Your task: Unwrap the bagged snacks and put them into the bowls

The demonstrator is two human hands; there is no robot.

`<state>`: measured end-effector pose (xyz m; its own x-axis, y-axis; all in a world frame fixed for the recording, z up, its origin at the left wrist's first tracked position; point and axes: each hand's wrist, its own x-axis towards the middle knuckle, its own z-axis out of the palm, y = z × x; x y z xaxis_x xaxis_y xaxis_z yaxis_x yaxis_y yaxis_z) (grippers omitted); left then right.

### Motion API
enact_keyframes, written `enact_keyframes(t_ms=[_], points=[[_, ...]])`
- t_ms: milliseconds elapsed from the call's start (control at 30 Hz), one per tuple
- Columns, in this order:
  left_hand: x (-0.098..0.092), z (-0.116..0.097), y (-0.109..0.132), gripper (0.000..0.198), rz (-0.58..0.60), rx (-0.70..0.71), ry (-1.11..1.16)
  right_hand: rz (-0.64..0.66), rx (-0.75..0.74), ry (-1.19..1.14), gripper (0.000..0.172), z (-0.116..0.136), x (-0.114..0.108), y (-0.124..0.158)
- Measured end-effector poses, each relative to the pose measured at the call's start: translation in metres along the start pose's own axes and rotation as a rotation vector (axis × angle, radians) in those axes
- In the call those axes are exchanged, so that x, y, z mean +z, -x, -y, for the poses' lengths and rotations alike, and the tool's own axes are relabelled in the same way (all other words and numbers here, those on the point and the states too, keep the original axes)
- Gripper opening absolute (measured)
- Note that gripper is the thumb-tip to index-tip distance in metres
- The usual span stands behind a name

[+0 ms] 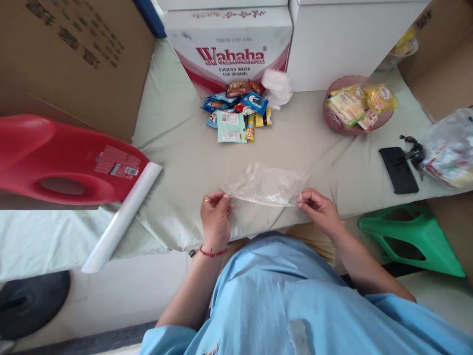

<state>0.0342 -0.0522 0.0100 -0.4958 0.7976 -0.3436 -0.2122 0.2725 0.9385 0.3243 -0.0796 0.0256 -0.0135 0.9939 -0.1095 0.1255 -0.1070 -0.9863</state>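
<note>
A clear plastic bag is stretched between my two hands just above the near part of the table. My left hand pinches its left corner between thumb and fingers. At the opposite corner, my right hand grips the film the same way. Beyond the bag lies a pile of small snack packets, with a pale green packet at its front and a blue packet higher up. Some crumpled white plastic rests beside the pile.
A pink bowl of wrapped snacks stands at the back right. Nearer are a black phone and a filled plastic bag. To the left are a red jug and a roll of plastic film. A Wahaha carton stands behind.
</note>
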Motion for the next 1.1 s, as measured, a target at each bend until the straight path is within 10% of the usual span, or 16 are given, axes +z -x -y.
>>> enact_keyframes(t_ms=[100, 167, 300, 600, 867, 1100], points=[[0.000, -0.017, 0.014, 0.028, -0.115, 0.269, -0.149, 0.048, -0.124, 0.127, 0.006, 0.010, 0.007, 0.007], [0.004, -0.029, 0.028, 0.017, 0.070, 0.340, -0.193, 0.131, -0.199, 0.221, 0.007, 0.014, 0.016, 0.012], [0.028, -0.037, 0.050, 0.020, 0.524, 0.239, -0.330, 0.295, -0.307, 0.339, 0.021, 0.006, 0.040, 0.017], [0.061, -0.002, 0.038, 0.017, 0.635, 0.152, -0.334, 0.393, -0.324, 0.351, 0.022, -0.012, 0.040, 0.024], [0.056, 0.007, 0.046, 0.014, 0.612, 0.810, -0.580, -0.029, 0.359, -0.248, 0.050, 0.010, 0.017, 0.000], [0.057, 0.022, 0.050, 0.019, 0.666, 0.990, -0.647, 0.162, 0.381, -0.271, 0.055, 0.026, 0.036, -0.017]])
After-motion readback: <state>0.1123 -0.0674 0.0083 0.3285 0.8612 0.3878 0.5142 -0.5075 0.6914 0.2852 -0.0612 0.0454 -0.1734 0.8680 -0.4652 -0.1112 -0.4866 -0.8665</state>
